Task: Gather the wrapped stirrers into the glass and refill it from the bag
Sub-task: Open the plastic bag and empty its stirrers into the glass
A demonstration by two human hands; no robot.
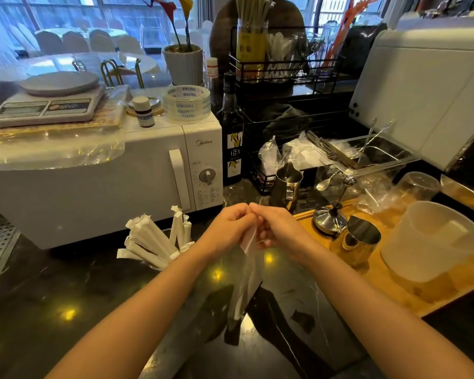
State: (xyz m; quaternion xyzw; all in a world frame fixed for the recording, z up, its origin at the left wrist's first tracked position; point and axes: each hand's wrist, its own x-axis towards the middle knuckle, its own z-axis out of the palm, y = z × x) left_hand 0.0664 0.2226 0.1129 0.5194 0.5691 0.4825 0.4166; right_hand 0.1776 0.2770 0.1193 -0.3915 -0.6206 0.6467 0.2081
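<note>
At six o'clock from the microwave (148,170), I pinch my left hand (227,228) and right hand (279,228) on the bag (244,277) top, opening it; next, pull stirrers (153,242) out.

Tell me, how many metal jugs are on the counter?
2: one steel pitcher behind the hands, one small steel jug on the wooden tray. Others may be hidden.

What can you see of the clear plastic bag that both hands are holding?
The bag looks like thin, clear plastic, long and narrow, hanging almost straight down above the dark counter. The left hand and right hand pinch its top edge together. Its contents cannot be made out.
</note>
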